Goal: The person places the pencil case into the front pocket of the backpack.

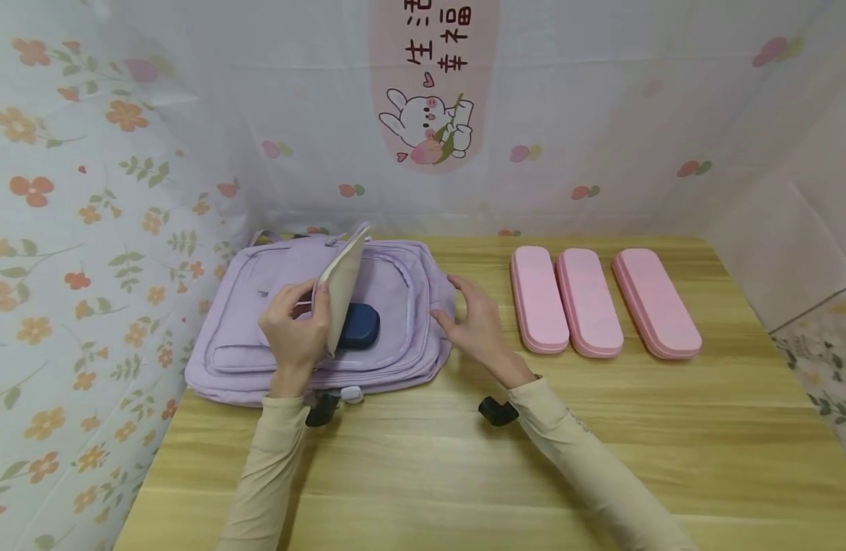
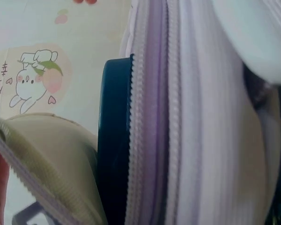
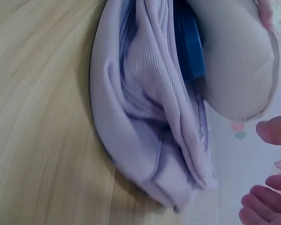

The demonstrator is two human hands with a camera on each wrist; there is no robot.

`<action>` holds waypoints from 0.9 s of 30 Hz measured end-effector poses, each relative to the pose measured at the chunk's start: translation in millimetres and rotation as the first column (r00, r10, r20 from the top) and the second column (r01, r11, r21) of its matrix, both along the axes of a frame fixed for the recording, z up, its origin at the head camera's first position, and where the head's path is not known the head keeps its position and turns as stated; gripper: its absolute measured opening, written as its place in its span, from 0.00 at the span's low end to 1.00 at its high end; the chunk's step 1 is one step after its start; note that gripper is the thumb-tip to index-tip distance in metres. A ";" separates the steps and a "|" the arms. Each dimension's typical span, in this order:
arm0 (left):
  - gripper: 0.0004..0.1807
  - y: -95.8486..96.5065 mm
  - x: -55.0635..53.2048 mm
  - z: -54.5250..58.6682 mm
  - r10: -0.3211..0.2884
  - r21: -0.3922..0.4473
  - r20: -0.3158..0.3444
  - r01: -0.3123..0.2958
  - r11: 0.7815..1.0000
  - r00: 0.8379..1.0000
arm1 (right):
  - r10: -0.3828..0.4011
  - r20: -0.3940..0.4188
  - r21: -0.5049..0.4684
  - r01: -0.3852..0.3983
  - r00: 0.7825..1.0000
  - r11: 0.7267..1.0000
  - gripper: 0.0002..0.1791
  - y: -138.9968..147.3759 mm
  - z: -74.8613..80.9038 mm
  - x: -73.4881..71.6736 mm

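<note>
A lavender backpack [image 1: 402,260] lies flat on the wooden table at the left, its front pocket unzipped. My left hand [image 1: 297,325] holds the pocket's cream-lined flap [image 1: 344,287] between thumb and fingers, so that it stands up steeply. Inside the opening sits a dark blue case [image 1: 360,327], partly hidden by the flap; the left wrist view shows the blue case [image 2: 113,136] beside the zipper teeth. My right hand [image 1: 479,325] hovers by the bag's right end with thumb and fingers spread, holding nothing. In the right wrist view, fingers [image 3: 264,206] show apart from the bag [image 3: 145,108].
Three pink oblong cases, the left one [image 1: 540,298], the middle one [image 1: 590,302] and the right one [image 1: 657,302], lie on the table [image 1: 423,474] to the right. Printed cloth [image 1: 567,99] hangs behind the table and along both sides.
</note>
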State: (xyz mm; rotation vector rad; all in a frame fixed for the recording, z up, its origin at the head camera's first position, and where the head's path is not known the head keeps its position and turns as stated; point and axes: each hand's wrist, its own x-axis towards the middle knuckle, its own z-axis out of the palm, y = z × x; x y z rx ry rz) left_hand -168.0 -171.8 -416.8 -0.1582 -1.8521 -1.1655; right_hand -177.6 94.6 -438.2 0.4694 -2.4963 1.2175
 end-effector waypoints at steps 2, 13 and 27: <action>0.05 -1.6 0.0 0.0 -0.003 0.003 -0.003 0.003 1.000 1.000 | -0.025 0.031 0.000 0.025 0.999 1.000 0.36 6.1 -1.0 0.0; 0.04 -4.0 1.8 -0.7 0.021 -0.015 -0.005 -0.021 1.000 1.000 | -0.169 0.060 -0.007 0.170 0.984 0.985 0.42 42.8 -9.2 4.2; 0.03 11.8 16.2 25.9 0.046 -0.012 -0.007 -0.046 0.999 0.999 | -0.318 0.109 0.004 0.319 0.942 0.948 0.50 81.3 -26.4 12.8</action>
